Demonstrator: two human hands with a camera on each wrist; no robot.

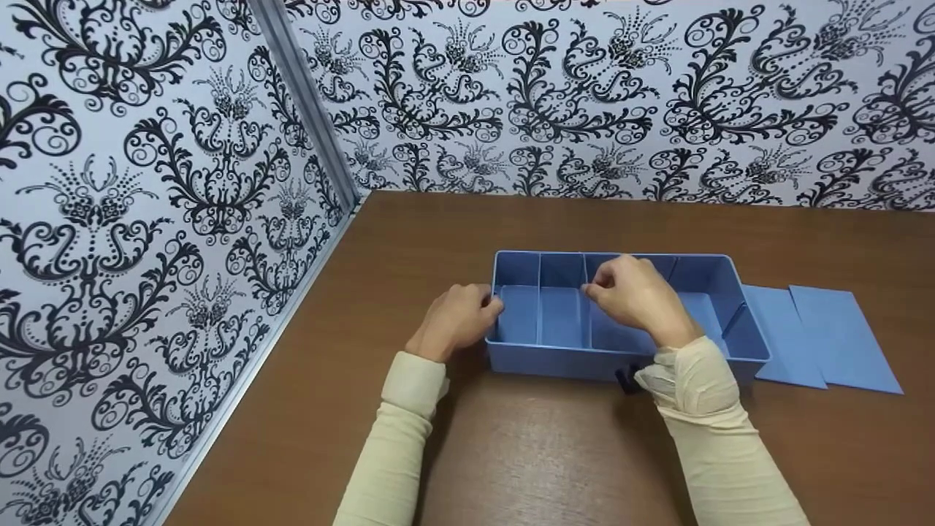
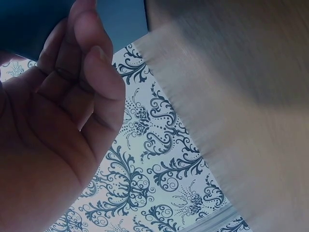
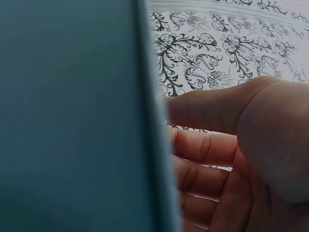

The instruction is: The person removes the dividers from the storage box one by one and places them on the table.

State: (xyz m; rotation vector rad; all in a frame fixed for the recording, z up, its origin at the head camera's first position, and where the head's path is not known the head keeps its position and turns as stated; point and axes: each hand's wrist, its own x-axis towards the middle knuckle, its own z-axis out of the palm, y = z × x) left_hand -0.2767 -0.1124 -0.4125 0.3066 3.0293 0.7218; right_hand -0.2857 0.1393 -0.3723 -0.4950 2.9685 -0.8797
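Divider (image 1: 588, 321) pinched by my right hand (image 1: 637, 296) inside the box (image 1: 551, 361) my left hand (image 1: 456, 315) grips seems mid-seating, probably calling for downward pressure.

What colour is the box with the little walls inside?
Blue. The box shows best in the head view.

Viewed from the head, above and behind the grip of left hand (image 1: 456, 315) and right hand (image 1: 637, 296), facing forward and down. Shot from each wrist, looking past the palm at close range, sharing with the head view the patterned wall (image 1: 606, 95) beyond the grip.
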